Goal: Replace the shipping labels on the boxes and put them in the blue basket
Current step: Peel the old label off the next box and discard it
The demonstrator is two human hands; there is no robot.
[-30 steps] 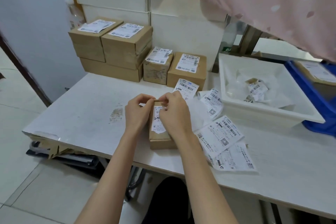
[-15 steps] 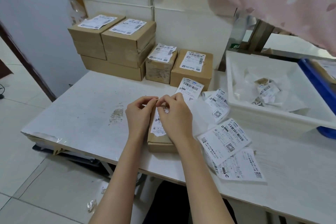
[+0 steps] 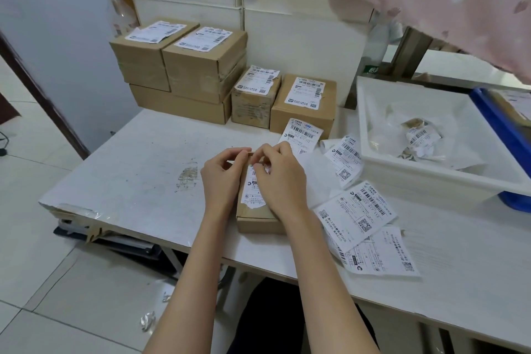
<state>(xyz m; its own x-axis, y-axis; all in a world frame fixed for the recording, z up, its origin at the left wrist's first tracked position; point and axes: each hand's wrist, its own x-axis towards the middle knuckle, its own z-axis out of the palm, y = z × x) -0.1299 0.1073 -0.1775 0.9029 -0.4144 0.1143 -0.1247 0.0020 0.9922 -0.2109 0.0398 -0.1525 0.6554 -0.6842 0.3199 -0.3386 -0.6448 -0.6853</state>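
A small cardboard box (image 3: pixel 257 220) lies on the white table (image 3: pixel 138 169) in front of me, with a torn white shipping label (image 3: pixel 254 191) stuck on its top. My left hand (image 3: pixel 222 178) grips the box's far left corner. My right hand (image 3: pixel 280 178) pinches the label's far edge with curled fingertips. Loose new labels (image 3: pixel 355 214) lie to the right of the box. The blue basket (image 3: pixel 501 129) shows at the right edge, mostly hidden behind a white tray.
Several labelled cardboard boxes (image 3: pixel 201 66) are stacked at the back against the wall. A white tray (image 3: pixel 431 181) with crumpled label scraps (image 3: pixel 418 138) stands at the right. Pink cloth (image 3: pixel 431 3) hangs above it. A plastic bottle (image 3: pixel 117 8) stands behind the boxes.
Both hands stay on the box, fingertips working at the label's far edge. The view has shifted slightly; the box has barely moved.
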